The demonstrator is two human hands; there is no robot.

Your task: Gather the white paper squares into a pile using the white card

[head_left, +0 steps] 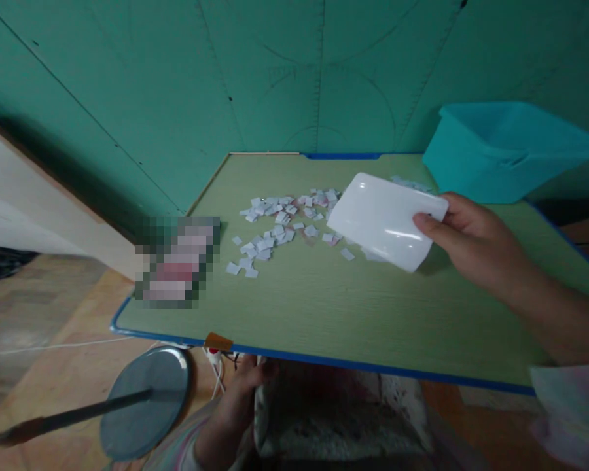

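Observation:
My right hand (pixel 466 242) pinches a glossy white plastic scraper (pixel 383 219) by its right end, thumb on top. The scraper is tilted over the green tabletop (pixel 324 307) and covers some of the small white paper pieces (pixel 269 242). These pieces are scattered across the middle of the table. Below the front edge, my left hand (pixel 245 386) closes round the left rim of an open whitish container (pixel 343 418) with a dark, stained inside. Its fingers are partly hidden by the table edge and the container.
A turquoise bin (pixel 491 157) stands at the table's back right, against the green wall (pixel 294 72). A blurred-out flat object (pixel 179 261) lies at the left edge. Orange tape (pixel 218 341) is on the front edge. A round grey base (pixel 147 405) with a pole and white cables are below left.

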